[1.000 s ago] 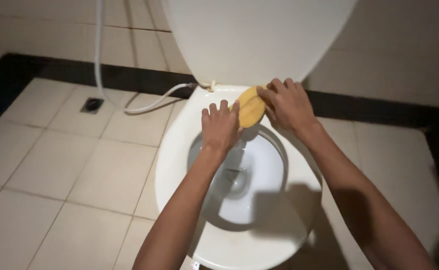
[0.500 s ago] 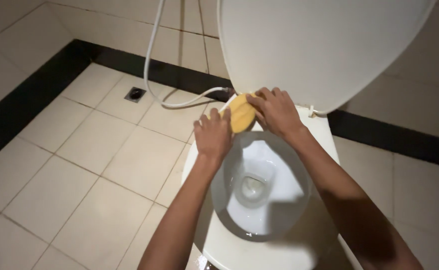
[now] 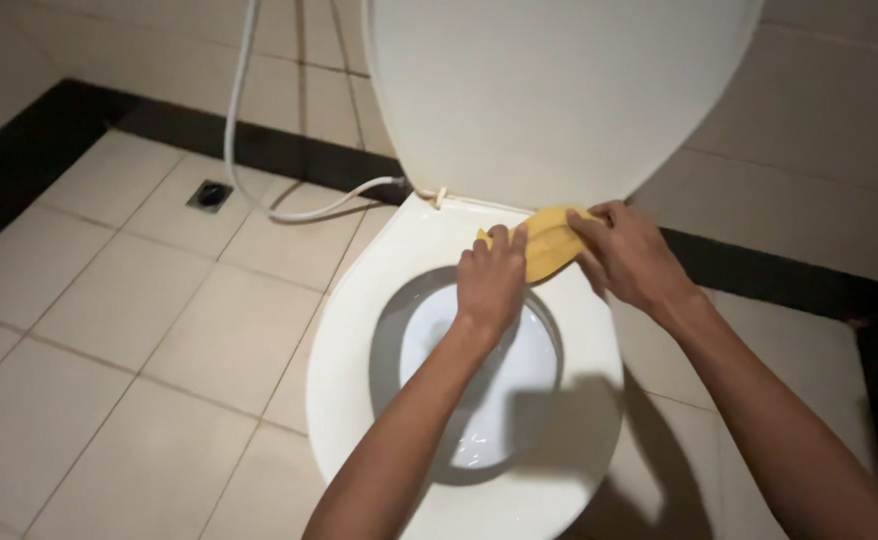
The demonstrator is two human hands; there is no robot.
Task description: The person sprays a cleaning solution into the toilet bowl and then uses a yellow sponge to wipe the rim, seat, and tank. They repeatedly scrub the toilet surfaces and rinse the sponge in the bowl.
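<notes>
Hands point(image 3: 559, 265) on folded yellow cloth point(image 3: 547, 240)

Bare forearms, no sleeves, no gloves

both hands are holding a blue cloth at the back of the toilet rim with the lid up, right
Not quite: the cloth is yellow, not blue, as the head view shows. The left hand and right hand both hold it at the back of the toilet rim, and the lid is up.
</notes>
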